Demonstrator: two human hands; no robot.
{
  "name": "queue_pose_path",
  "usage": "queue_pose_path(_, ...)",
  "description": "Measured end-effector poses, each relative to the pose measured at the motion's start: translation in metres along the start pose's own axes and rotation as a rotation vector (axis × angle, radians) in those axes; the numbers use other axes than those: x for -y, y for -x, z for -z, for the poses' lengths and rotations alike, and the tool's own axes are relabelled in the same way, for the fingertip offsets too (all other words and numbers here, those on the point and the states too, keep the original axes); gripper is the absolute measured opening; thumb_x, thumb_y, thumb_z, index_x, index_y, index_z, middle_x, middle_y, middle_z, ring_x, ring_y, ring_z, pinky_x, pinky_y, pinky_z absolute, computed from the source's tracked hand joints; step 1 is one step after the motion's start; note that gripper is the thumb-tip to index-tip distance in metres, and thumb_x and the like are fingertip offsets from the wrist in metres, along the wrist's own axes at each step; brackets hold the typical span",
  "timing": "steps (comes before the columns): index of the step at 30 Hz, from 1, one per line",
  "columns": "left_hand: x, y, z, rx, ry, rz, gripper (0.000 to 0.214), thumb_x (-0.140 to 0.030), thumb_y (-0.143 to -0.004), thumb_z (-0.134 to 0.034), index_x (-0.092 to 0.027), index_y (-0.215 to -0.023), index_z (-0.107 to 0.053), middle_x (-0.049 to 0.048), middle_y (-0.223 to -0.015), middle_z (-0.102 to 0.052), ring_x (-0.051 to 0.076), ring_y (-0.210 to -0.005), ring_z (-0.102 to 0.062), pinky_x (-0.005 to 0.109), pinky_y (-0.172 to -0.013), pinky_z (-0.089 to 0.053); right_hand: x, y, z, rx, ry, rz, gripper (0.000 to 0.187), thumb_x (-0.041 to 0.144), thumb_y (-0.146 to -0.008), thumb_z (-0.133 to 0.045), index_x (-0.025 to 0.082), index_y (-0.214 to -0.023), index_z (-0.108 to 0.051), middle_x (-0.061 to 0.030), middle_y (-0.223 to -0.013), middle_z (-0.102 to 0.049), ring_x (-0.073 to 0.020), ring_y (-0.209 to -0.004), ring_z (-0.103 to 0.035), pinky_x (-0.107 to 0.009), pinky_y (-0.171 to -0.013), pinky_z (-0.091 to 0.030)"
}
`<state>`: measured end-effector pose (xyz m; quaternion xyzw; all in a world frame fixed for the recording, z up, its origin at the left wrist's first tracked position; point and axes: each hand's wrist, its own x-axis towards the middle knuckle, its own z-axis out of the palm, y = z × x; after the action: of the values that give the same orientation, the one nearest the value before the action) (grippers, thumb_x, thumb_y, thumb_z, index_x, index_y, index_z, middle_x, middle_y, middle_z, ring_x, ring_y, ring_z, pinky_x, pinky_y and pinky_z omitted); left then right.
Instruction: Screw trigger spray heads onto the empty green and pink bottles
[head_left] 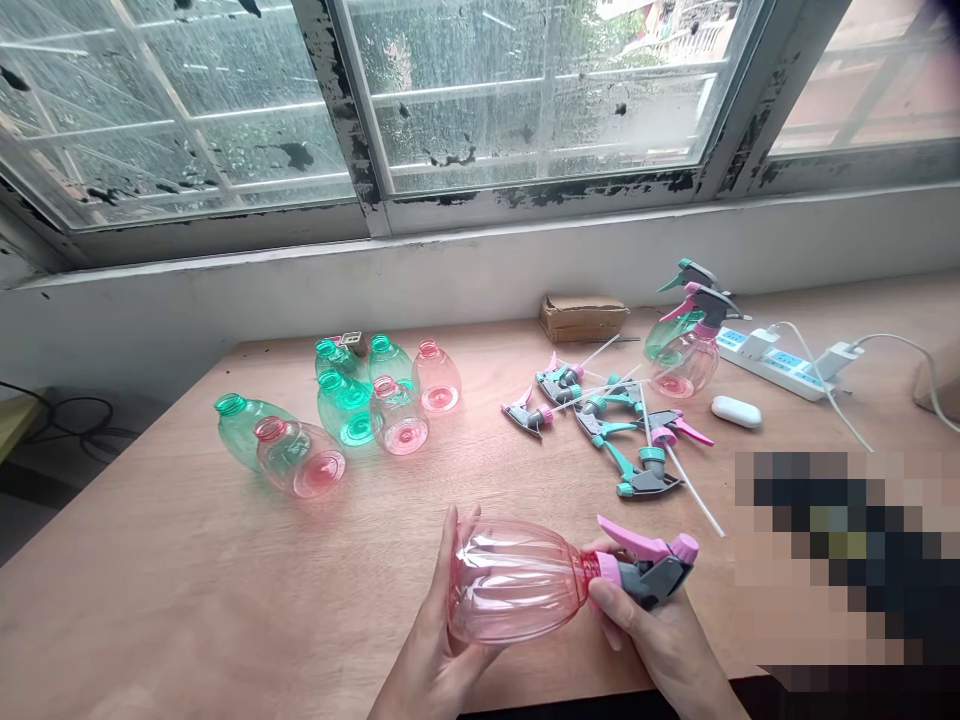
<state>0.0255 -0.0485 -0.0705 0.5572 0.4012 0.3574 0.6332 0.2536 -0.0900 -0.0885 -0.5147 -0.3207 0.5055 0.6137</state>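
Observation:
A clear pink spray bottle (517, 582) lies sideways in the air between my hands, above the front of the table. Its base rests in my left hand (448, 625), whose fingers and thumb wrap round it. At the neck, my right hand (645, 625) grips the pink collar of the grey and pink spray head (651, 568), with the thumb in front. The head sits at the bottle's mouth; how tightly it is screwed on I cannot tell. No dip tube is discernible inside the bottle.
Several open green and pink bottles (401, 418) stand or lie at the left. Loose spray heads (600, 425) with white tubes are piled at centre right. Behind them are two bottles with heads (686, 355), a power strip (780, 368), a white case (736, 411) and a cardboard box (583, 319).

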Motion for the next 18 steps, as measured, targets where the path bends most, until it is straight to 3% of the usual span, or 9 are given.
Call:
queue_pose_path(2, -0.0007, -0.0002, -0.0014, -0.011, -0.008, -0.008, 0.102, -0.043, -0.095, -0.075, -0.044, -0.168, -0.003, 0.0047, -0.179, -0.018, 0.031, -0.162, -0.025, 0.046, -0.13, -0.024, -0.0002, -0.0001, -0.0001, 0.003, -0.007, 0.001, 0.047, 0.056, -0.081, -0.088, 0.017, -0.103, -0.073, 0.0051, -0.054, -0.057, -0.0138, -0.045, -0.048, -0.027, -0.048, -0.037)
queue_pose_path(7, 0.0036, 0.001, 0.0042, 0.021, 0.007, 0.011, 0.123, -0.055, -0.079, -0.087, -0.038, -0.169, -0.005, 0.0059, -0.179, -0.017, 0.037, -0.164, -0.014, 0.052, -0.133, -0.012, -0.0009, -0.0006, 0.0006, 0.027, -0.02, -0.007, 0.043, 0.053, -0.083, -0.088, 0.018, -0.102, -0.073, 0.0031, -0.058, -0.062, -0.0124, -0.045, -0.049, -0.026, -0.049, -0.037)
queue_pose_path(9, 0.0035, 0.0012, 0.006, 0.043, 0.036, 0.006, 0.117, -0.059, -0.08, -0.084, -0.034, -0.169, -0.012, 0.0078, -0.179, -0.018, 0.038, -0.164, -0.014, 0.052, -0.132, -0.014, -0.0011, -0.0007, 0.0009, 0.023, -0.014, -0.006, 0.043, 0.054, -0.082, -0.088, 0.018, -0.102, -0.073, 0.0034, -0.057, -0.061, -0.0129, -0.045, -0.049, -0.026, -0.049, -0.038)
queue_pose_path(13, -0.0001, 0.0003, 0.0044, 0.052, 0.058, 0.014, 0.107, -0.048, -0.086, -0.082, -0.034, -0.169, -0.016, 0.0078, -0.179, -0.019, 0.037, -0.163, -0.019, 0.05, -0.131, -0.02, -0.0012, -0.0009, 0.0005, -0.003, 0.0, 0.001, 0.045, 0.055, -0.081, -0.089, 0.018, -0.101, -0.073, 0.0045, -0.055, -0.059, -0.0136, -0.044, -0.049, -0.026, -0.048, -0.039)
queue_pose_path(18, 0.0016, 0.0002, 0.0014, 0.01, 0.002, 0.018, 0.104, -0.044, -0.09, -0.079, -0.043, -0.168, -0.01, 0.0054, -0.179, -0.02, 0.035, -0.152, -0.043, 0.048, -0.125, -0.035, -0.0013, -0.0013, 0.0002, -0.01, -0.035, 0.004, 0.044, 0.056, -0.081, -0.088, 0.019, -0.099, -0.072, 0.004, -0.055, -0.06, -0.0133, -0.043, -0.049, -0.026, -0.047, -0.039)
